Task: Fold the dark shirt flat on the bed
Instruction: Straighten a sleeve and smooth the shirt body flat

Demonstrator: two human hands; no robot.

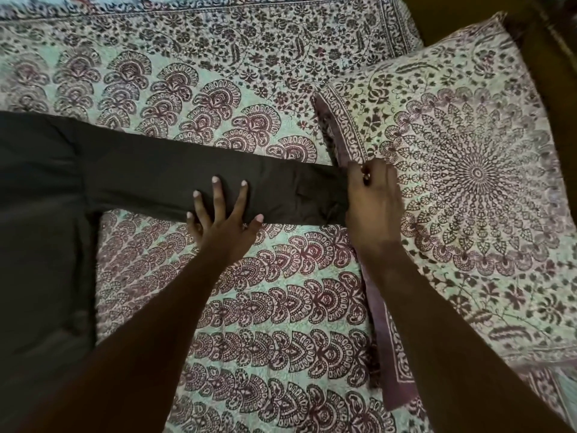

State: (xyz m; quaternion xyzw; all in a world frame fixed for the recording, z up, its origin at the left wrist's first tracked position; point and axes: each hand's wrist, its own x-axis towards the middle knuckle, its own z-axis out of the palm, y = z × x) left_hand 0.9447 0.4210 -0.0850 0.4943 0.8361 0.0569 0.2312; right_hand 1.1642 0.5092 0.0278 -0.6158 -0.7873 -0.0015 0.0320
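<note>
The dark shirt [46, 214] lies spread on the bed at the left, its body running off the left edge. One long sleeve [162, 179] stretches flat to the right, up to the pillow. My left hand [223, 218] presses on the middle of the sleeve with its fingers straight and spread. My right hand [373, 198] is at the cuff end of the sleeve, fingers curled over it; the cuff itself is hidden beneath the hand.
A patterned bedspread [281, 307] covers the bed. A pillow [468, 170] in matching print lies at the right, touching the sleeve's end. Dark wood [549, 57] shows beyond the pillow at the upper right.
</note>
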